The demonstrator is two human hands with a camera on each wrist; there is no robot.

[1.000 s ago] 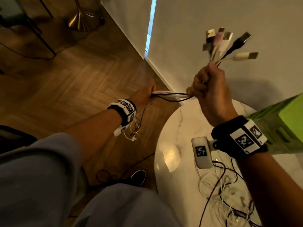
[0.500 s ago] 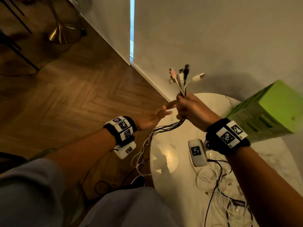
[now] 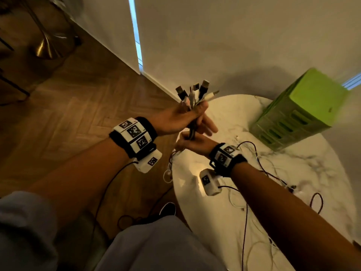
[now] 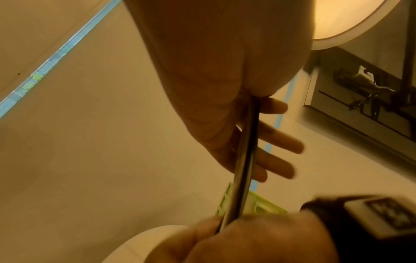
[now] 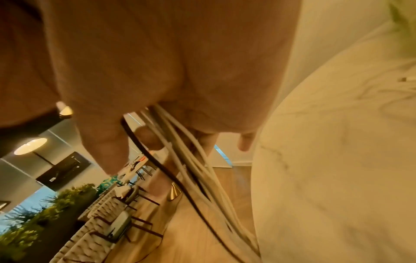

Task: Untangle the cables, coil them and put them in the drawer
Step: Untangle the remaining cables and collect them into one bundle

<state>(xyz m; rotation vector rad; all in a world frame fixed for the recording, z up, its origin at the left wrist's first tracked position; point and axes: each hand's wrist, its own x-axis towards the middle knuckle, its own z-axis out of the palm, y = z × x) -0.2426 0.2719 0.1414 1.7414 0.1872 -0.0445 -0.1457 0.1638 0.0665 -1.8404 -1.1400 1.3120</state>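
A bundle of several black and white cables (image 3: 192, 98) stands upright over the table's left edge, plugs fanned out on top. My left hand (image 3: 183, 119) holds it just under the plugs: the thumb clamps the bundle (image 4: 245, 151) against the palm while the fingers (image 4: 281, 142) stay straight. Directly below, my right hand (image 3: 192, 143) grips the same bundle in a fist, and the cables (image 5: 180, 142) trail out of it towards the floor. The green drawer unit (image 3: 298, 114) stands at the back right of the table.
The round white marble table (image 3: 322, 173) carries loose black and white cables (image 3: 246, 212) under my right forearm. A wall runs close behind. To the left is wooden floor with a brass lamp base (image 3: 46, 47); more cable hangs off the table's left edge (image 3: 170, 169).
My right hand came down from head height with the bundle and slid lower on it. My left hand let go of the stretched cables, swung in open, and now clamps the bundle under the plugs.
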